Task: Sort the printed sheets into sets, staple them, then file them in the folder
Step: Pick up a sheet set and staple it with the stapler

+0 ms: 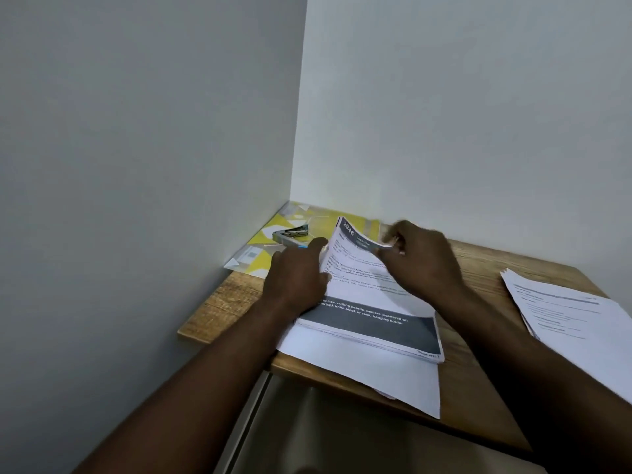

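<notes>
A thick stack of printed sheets [369, 323] with dark header bands lies in the middle of the wooden table [478, 268]. My right hand [420, 258] pinches the far top corner of the upper sheets and curls them up. My left hand [297, 271] rests flat against the stack's left edge, fingers under the lifted pages. A grey stapler [290, 231] sits on a yellow and white patterned folder [266, 244] in the far left corner. One loose white sheet [369, 374] sticks out under the stack, over the table's near edge.
A second pile of printed sheets [574, 323] lies at the right, hanging past the table edge. Grey walls meet in a corner just behind the folder. Below the near edge is a metallic surface [307, 436].
</notes>
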### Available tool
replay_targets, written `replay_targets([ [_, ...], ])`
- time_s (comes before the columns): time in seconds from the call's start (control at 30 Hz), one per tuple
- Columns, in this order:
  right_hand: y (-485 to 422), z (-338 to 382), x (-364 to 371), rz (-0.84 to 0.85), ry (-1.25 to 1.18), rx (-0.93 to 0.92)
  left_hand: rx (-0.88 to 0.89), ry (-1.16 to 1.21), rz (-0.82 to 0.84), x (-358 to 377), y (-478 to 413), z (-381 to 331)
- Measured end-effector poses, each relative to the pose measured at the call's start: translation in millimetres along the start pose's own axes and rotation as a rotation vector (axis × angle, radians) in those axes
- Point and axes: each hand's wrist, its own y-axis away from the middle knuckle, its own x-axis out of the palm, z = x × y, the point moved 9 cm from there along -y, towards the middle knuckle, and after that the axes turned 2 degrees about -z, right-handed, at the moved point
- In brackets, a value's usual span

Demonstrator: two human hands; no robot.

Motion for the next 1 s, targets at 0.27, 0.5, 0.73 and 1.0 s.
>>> replay_targets([
  [0.27, -71, 90, 63, 0.108, 0.008, -0.208, -0.229, 0.284, -0.067, 0, -3, 39],
  [0.5, -61, 24, 48, -0.051, -0.108, -0.05, -0.338, 0.573, -0.109, -5, -3, 59],
  [0.73, -4, -108, 4, -0.142, -0.319, 0.466, -0.441, 0.98, -0.157, 4, -5, 66],
  [1.0, 11, -85, 44, 0.168, -1.006, 0.418, -0.434, 1.23, -0.128, 8, -3, 57],
])
